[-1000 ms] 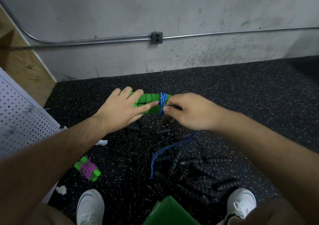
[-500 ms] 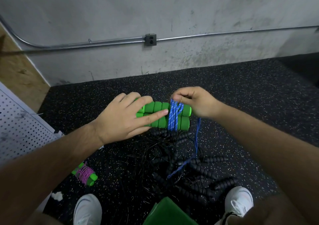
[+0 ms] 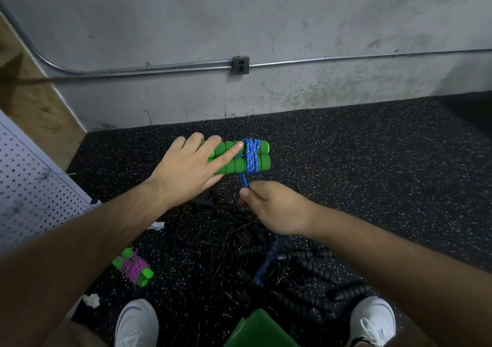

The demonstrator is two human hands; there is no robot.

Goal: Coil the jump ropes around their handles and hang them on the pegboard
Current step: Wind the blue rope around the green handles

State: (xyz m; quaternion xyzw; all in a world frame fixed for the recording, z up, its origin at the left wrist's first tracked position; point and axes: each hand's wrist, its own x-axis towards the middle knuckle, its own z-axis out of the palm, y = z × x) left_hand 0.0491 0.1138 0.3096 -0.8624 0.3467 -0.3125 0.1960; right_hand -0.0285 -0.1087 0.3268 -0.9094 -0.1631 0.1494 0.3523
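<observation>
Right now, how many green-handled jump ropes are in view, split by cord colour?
Blue cord, partly wound on green handles: 1
Pink cord, fully wound: 1
Total: 2
The black ropes are a tangle that cannot be counted, so they are left out.

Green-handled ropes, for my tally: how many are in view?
2: the blue-corded one held in the left hand, the pink-corded one on the floor. The black pile may hide more.

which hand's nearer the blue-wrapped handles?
Left. The left hand holds the handles; the right hand is apart on their near side, pinching the rope tail.
</observation>
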